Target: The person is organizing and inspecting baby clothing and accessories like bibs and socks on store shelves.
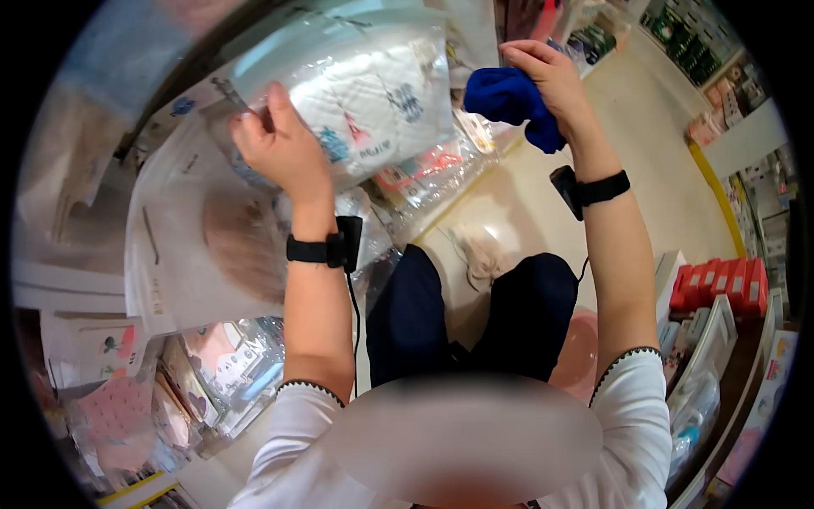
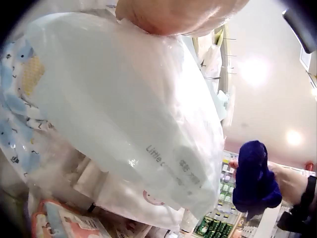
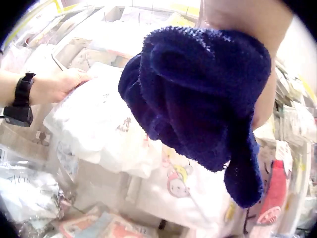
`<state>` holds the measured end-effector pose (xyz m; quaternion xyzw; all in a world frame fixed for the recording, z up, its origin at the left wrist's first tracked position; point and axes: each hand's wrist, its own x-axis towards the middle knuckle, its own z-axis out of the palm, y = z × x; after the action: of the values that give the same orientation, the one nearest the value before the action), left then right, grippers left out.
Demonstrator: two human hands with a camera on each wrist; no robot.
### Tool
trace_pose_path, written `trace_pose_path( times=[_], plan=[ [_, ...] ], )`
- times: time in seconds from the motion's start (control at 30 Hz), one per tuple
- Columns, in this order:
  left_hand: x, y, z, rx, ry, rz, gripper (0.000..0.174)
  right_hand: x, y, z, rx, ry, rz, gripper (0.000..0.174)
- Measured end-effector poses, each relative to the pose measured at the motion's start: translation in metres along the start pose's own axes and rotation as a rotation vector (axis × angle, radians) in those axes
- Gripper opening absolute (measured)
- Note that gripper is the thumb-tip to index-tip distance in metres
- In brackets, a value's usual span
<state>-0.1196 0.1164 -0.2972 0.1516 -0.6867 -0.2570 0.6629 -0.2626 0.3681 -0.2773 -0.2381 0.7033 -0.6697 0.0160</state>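
In the head view my left hand [image 1: 284, 148] grips the near-left edge of a clear plastic bag [image 1: 398, 97]. Inside it is white quilted fabric with small blue and red prints. The bag's side [image 2: 114, 94] fills much of the left wrist view, below the hand [image 2: 183, 15]. My right hand [image 1: 555, 93] holds a bunched dark blue cloth [image 1: 504, 95] to the right of the bag. From the right wrist the cloth [image 3: 193, 94] looks fluffy, like terry towelling, with one end hanging down; it hides most of the fingers.
More bagged goods hang at the left, including a large frosted bag [image 1: 178, 229]. Packaged items [image 1: 225, 365] lie below them. Red boxes [image 1: 721, 287] line the right-hand shelf. A pink basin [image 1: 578, 356] stands beside my knee on the pale floor [image 1: 627, 110].
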Motion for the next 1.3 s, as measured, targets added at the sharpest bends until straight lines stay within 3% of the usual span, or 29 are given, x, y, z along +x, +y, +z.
trace_pose_path(
  times=[0.1, 0.2, 0.23, 0.33, 0.4, 0.47, 0.5, 0.57, 0.6, 0.67, 0.73, 0.77, 0.83, 0.87, 0.93, 1.0, 1.07, 1.1, 1.17, 1.23, 1.27, 1.3],
  plan=[
    [-0.009, 0.013, 0.013, -0.224, 0.031, -0.104, 0.022, -0.023, 0.031, -0.041, 0.095, 0.089, 0.14, 0.021],
    [-0.022, -0.01, 0.011, 0.022, 0.06, 0.164, 0.022, -0.057, 0.061, -0.081, 0.147, 0.192, 0.278, 0.022],
    [-0.028, -0.014, 0.007, 0.126, 0.025, 0.094, 0.027, -0.069, 0.063, -0.092, 0.153, 0.224, 0.291, 0.022],
    [-0.052, -0.001, 0.001, -0.106, 0.188, 0.053, 0.041, -0.096, 0.056, -0.113, 0.216, 0.34, 0.307, 0.025],
    [-0.088, 0.003, -0.008, -0.261, 0.208, 0.01, 0.038, -0.11, 0.059, -0.13, 0.331, 0.423, 0.309, 0.027],
    [-0.152, 0.022, -0.02, -0.18, -0.203, 0.039, 0.042, -0.125, 0.063, -0.142, 0.473, 0.476, 0.322, 0.025],
    [-0.188, 0.028, -0.019, -0.391, -0.563, -0.062, 0.04, -0.131, 0.066, -0.146, 0.53, 0.501, 0.344, 0.025],
    [-0.226, 0.044, 0.004, -0.227, -1.192, 0.045, 0.02, -0.14, 0.069, -0.149, 0.622, 0.567, 0.418, 0.025],
    [-0.279, 0.019, 0.017, -0.298, -1.356, -0.148, 0.02, -0.144, 0.069, -0.148, 0.656, 0.611, 0.471, 0.025],
    [-0.346, -0.012, 0.029, 0.044, -1.702, -0.234, 0.025, -0.151, 0.052, -0.131, 0.653, 0.738, 0.558, 0.026],
    [-0.393, -0.035, 0.032, 0.147, -1.899, -0.067, 0.026, -0.185, 0.086, -0.165, 0.785, 0.677, 0.358, 0.036],
    [-0.416, -0.046, 0.033, 0.199, -1.988, 0.017, 0.027, -0.199, 0.091, -0.175, 0.825, 0.603, 0.365, 0.036],
    [-0.465, -0.062, 0.034, 0.266, -2.006, 0.133, 0.03, -0.205, 0.071, -0.158, 0.676, 0.852, 0.443, 0.034],
    [-0.471, -0.055, 0.036, 0.334, -2.015, 0.222, 0.02, -0.208, 0.07, -0.157, 0.577, 0.932, 0.507, 0.03],
    [-0.473, -0.048, 0.037, 0.381, -2.066, 0.376, 0.03, -0.216, 0.068, -0.15, 0.467, 0.949, 0.52, 0.022],
    [-0.491, -0.061, 0.034, 0.438, -2.049, 0.377, 0.028, -0.224, 0.066, -0.143, 0.374, 0.96, 0.522, 0.017],
    [-0.495, -0.072, 0.034, 0.545, -2.06, 0.574, 0.025, -0.23, 0.064, -0.141, 0.398, 0.834, 0.479, 0.016],
    [-0.495, -0.075, 0.031, 0.595, -2.066, 0.671, 0.023, -0.229, 0.062, -0.136, 0.402, 0.869, 0.496, 0.014],
    [-0.477, -0.064, 0.034, 0.532, -2.109, 0.522, 0.02, -0.226, 0.057, -0.13, 0.335, 0.923, 0.497, 0.014],
    [-0.456, -0.033, 0.041, 0.519, -2.009, 0.402, 0.024, -0.225, 0.057, -0.122, 0.261, 0.907, 0.504, 0.015],
    [-0.426, -0.015, 0.059, 0.347, -2.163, 0.328, 0.026, -0.225, 0.057, -0.119, 0.209, 0.887, 0.5, 0.015],
    [-0.413, -0.001, 0.064, 0.129, -2.087, 0.034, 0.027, -0.225, 0.057, -0.117, 0.157, 0.867, 0.495, 0.017]
  ],
)
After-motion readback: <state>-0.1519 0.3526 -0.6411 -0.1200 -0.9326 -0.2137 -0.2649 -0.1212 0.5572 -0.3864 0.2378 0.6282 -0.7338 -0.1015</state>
